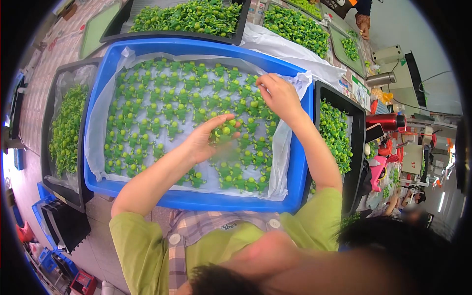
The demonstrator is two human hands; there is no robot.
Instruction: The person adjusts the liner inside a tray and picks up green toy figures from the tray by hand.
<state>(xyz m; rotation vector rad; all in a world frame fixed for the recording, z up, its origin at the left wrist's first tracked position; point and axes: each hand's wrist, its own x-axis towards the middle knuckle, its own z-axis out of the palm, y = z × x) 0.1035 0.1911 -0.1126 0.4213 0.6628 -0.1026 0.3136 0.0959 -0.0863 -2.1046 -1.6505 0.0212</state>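
A blue tray (196, 47) lined with white translucent sheet (98, 147) lies in front of me. Rows of small green figures (172, 110) with round yellow-green heads stand on the sheet. My left hand (209, 140) is over the middle of the tray, palm up and fingers curved around several of the green pieces (226, 132). At the tray's upper right, my right hand (276, 93) has its thumb and fingertips close together above the figures. Whatever those fingertips hold, if anything, is too small to make out.
Black trays heaped with green pieces stand behind (187, 19), at left (69, 128) and at right (336, 137) of the blue tray. A metal bottle (381, 79) and a red flask (386, 122) are at the right. Another person's hand (364, 27) shows at upper right.
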